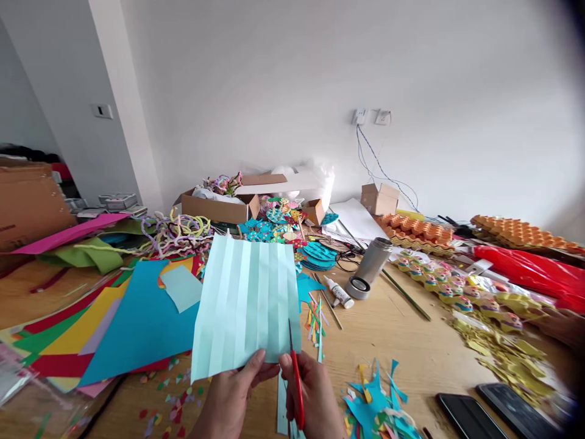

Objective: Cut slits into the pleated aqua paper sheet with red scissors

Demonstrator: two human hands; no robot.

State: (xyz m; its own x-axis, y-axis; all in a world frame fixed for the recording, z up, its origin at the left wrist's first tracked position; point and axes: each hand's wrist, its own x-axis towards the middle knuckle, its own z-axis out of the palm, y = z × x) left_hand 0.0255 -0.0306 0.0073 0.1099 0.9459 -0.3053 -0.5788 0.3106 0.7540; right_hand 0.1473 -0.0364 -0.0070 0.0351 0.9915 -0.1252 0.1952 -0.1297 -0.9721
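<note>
Near the desk's (pixel 411 347) front edge, left hand (pixel 233 396) pinches pleated paper (pixel 247 305); right hand (pixel 315 396) grips red scissors (pixel 296 378), whose blades may veer off the crease.

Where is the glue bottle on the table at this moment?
In the head view, the glue bottle lies on the wooden table just right of the pleated light-blue paper, beside the steel flask lying on its side.

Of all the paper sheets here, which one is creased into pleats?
The pale mint sheet held up by the left hand, with red scissors cutting its lower edge. The coloured sheets on the table lie flat and uncreased.
</note>
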